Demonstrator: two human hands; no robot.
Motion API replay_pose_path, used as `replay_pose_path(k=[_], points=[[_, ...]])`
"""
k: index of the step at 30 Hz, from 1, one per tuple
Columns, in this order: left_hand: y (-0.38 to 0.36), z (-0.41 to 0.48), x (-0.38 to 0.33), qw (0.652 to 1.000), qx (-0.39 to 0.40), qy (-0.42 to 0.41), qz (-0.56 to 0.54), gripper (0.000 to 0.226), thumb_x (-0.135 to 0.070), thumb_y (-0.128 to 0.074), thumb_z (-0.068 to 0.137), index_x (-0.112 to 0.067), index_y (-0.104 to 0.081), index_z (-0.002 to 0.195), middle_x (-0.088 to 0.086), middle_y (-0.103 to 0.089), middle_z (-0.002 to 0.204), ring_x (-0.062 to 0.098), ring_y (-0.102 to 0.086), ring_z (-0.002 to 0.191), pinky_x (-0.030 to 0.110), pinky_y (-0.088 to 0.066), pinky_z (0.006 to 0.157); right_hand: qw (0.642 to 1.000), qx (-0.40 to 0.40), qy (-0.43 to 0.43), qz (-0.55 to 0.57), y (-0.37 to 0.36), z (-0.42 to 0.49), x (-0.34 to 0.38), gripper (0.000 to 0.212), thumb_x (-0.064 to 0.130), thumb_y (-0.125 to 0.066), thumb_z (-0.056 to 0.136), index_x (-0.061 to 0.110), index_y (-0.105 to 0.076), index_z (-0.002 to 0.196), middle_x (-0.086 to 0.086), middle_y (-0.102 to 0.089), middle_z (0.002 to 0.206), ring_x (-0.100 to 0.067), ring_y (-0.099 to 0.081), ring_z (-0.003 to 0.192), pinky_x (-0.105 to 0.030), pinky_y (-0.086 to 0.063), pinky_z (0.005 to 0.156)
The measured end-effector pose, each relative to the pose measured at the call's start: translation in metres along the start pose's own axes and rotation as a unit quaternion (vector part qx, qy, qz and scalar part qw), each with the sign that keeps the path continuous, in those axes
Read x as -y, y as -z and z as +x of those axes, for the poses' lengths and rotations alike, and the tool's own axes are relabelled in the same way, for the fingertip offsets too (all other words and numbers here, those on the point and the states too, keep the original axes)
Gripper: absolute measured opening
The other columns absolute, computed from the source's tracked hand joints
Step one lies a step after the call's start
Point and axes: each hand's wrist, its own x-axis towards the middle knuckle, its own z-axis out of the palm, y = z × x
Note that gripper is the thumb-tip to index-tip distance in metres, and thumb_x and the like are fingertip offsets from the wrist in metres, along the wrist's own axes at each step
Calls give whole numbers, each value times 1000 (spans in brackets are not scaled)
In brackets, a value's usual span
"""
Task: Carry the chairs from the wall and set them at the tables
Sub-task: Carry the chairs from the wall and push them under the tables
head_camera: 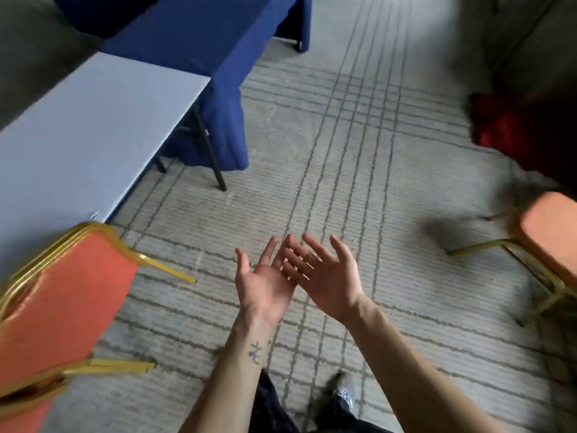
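Observation:
Both my hands are held out in front of me, palms up and empty. My left hand (263,282) has straight fingers; my right hand (324,276) overlaps its fingertips. A stack of red chairs with gold frames (59,295) stands at the lower left, beside the bare grey folding table (87,132). Another orange-red chair with gold legs (549,235) stands at the right edge, apart from my hands. Neither hand touches a chair.
A table with a blue cloth (199,42) stands beyond the grey table. Something dark red (499,126) lies blurred at the upper right. Grey striped carpet (343,151) runs between the tables and the right chair. My shoe (343,395) shows at the bottom.

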Motion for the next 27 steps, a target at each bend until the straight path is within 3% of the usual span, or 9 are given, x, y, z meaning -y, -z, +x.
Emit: replay_pose_path(k=[2, 5, 9, 13, 21, 27], points=[[-23, -2, 44, 999, 23, 35, 13, 80, -73, -37, 96, -10, -52, 144, 21, -62, 141, 34, -53, 137, 46, -31, 120, 999, -12, 34, 20, 36, -32, 32, 58, 44, -46, 102, 6, -48, 146, -24, -63, 137, -41, -60, 128, -54, -43, 111], [-62, -6, 106, 994, 64, 64, 66, 81, -72, -37, 97, -9, -50, 147, 20, -62, 141, 34, -58, 130, 46, -39, 111, 993, -33, 97, 59, 84, -79, 83, 58, 42, -47, 101, 6, -49, 146, -25, -62, 137, -43, -58, 129, -55, -45, 108], [-108, -10, 168, 976, 116, 118, 141, 80, -71, -38, 97, -11, -49, 148, 18, -62, 142, 35, -53, 138, 49, -29, 121, 973, -63, 183, 127, 131, -130, 132, 55, 39, -47, 101, 7, -50, 146, -24, -61, 138, -41, -59, 129, -56, -40, 114], [-142, -13, 211, 952, 154, 181, 192, 78, -69, -40, 96, -10, -49, 147, 20, -63, 141, 37, -55, 136, 51, -35, 117, 945, -86, 253, 189, 156, -165, 152, 53, 37, -46, 101, 9, -50, 146, -23, -62, 138, -39, -60, 129, -55, -39, 115], [-168, -7, 271, 878, 201, 333, 280, 71, -63, -35, 102, -12, -48, 148, 20, -62, 142, 37, -52, 138, 54, -36, 115, 858, -139, 382, 315, 184, -223, 144, 55, 35, -42, 99, 8, -50, 146, -24, -59, 142, -41, -57, 132, -57, -31, 120], [-166, -41, 324, 805, 238, 428, 335, 68, -62, -40, 100, -11, -50, 144, 22, -61, 141, 40, -51, 138, 58, -28, 121, 776, -192, 477, 364, 209, -277, 116, 56, 35, -40, 98, 8, -50, 147, -24, -59, 141, -40, -55, 134, -56, -32, 120]])
